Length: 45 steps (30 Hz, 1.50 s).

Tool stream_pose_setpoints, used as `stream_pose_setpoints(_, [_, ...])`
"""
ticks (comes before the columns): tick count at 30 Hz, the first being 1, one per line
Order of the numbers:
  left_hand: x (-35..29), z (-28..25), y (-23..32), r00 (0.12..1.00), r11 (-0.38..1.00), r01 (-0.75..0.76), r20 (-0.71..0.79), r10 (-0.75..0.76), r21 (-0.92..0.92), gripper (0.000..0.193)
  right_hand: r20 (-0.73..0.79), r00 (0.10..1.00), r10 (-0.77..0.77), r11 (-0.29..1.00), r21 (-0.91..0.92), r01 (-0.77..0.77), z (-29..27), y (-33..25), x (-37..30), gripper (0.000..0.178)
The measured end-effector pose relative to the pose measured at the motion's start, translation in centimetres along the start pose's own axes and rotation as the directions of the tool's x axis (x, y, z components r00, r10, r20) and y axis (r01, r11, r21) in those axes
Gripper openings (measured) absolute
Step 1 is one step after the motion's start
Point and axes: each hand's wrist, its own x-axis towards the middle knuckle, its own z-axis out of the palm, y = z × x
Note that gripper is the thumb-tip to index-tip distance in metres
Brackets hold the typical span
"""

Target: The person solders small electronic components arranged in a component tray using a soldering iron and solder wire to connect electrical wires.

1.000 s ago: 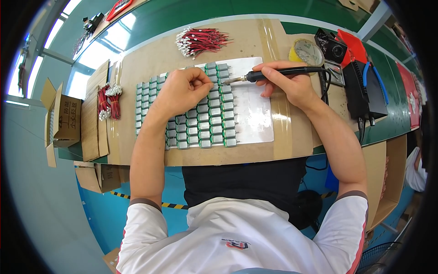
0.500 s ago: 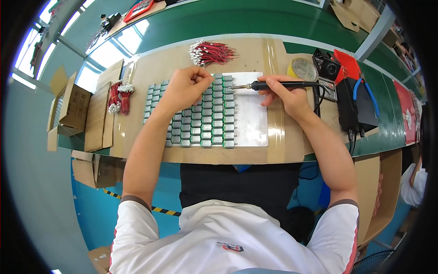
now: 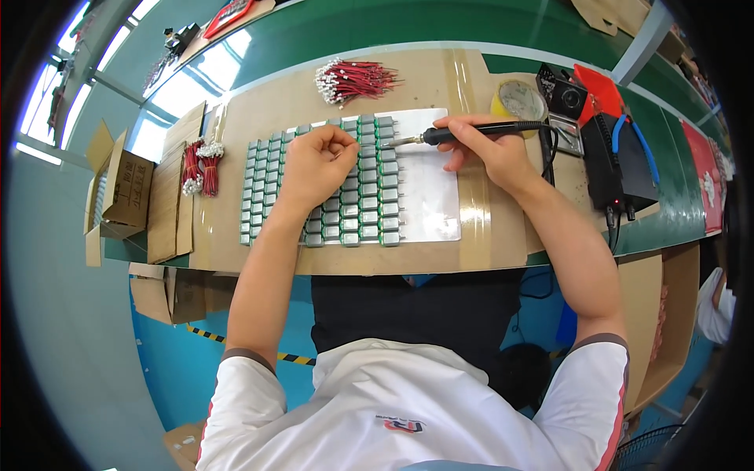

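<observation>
Gripped between the thumb and fingers of the right hand (image 3: 491,153), as the head view shows, is a black soldering iron (image 3: 433,136), its metal tip pointing left to the rightmost column of small grey motors (image 3: 349,212); whether it touches one I cannot tell. Drawn together over the far part of those rows are the thumb and fingers of the left hand (image 3: 316,163), and what they pinch, if anything, is too small to make out. Close-set columns of motors, edged in green, cover much of a white sheet (image 3: 433,200), whose right part lies bare on the cardboard (image 3: 506,235). Beyond them rests a loose pile of red wires (image 3: 361,82) with white ends. To the far right sits a tape roll (image 3: 520,102); two tied wire bundles (image 3: 202,169) lie left.
</observation>
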Motion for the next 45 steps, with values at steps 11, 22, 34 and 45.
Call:
stream_pose_setpoints(11, [-0.2, -0.2, 0.6, 0.993, 0.996, 0.088, 0.072, -0.089, 0.015, 0.008, 0.043, 0.999, -0.016, 1.0, 0.0, 0.016, 0.0, 0.3, 0.0, 0.026])
stream_pose_setpoints(22, [-0.3, -0.1, 1.0, 0.99, 0.994, 0.107, 0.092, -0.109, 0.026, 0.008, 0.055, 0.998, 0.001, 1.0, -0.02, 0.0, 0.0, 0.2, 0.0, 0.026])
stream_pose_setpoints(34, [-0.4, -0.1, 1.2, 0.984, 0.992, 0.13, 0.12, -0.128, -0.004, 0.009, 0.051, 0.999, 0.004, 1.0, 0.012, -0.004, 0.2, 0.1, -0.1, 0.026])
stream_pose_setpoints(45, [-0.2, 0.0, 0.8, 0.987, 0.996, 0.079, 0.135, -0.085, 0.052, 0.014, 0.044, 0.999, 0.019, 1.0, 0.007, -0.019, 0.1, 0.1, 0.0, 0.028])
